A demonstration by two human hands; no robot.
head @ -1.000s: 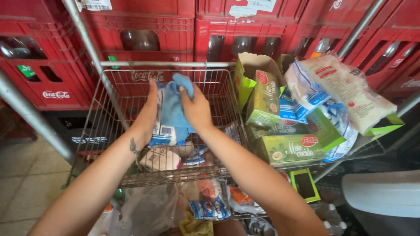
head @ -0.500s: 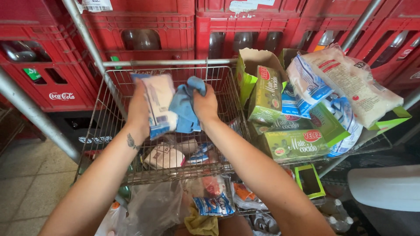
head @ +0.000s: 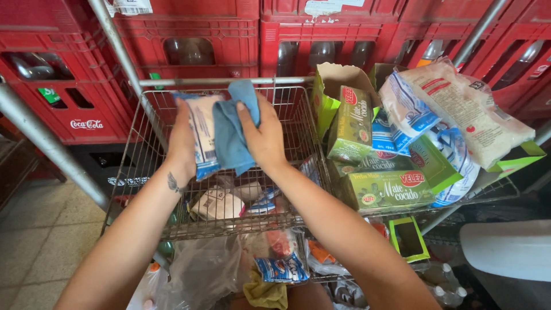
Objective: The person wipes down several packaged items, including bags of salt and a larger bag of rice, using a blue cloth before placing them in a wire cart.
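My left hand (head: 182,140) grips a white and blue food packet (head: 202,135), held upright over a wire basket (head: 143,138). My right hand (head: 263,136) presses a blue cloth (head: 229,133) against the packet's front. Both hands hover above the basket's middle. Below them lie a pale packet (head: 217,204) and other small packets on the basket's bottom.
Green boxes (head: 383,189) and white and blue bags (head: 465,112) pile up at the right on a wire shelf. Red bottle crates (head: 201,34) are stacked behind. Metal poles (head: 40,135) cross at the left. Plastic bags and packets (head: 281,267) lie below the basket.
Both hands lifted the packet a little higher and turned it upright. The blue cloth slid across the packet's face.
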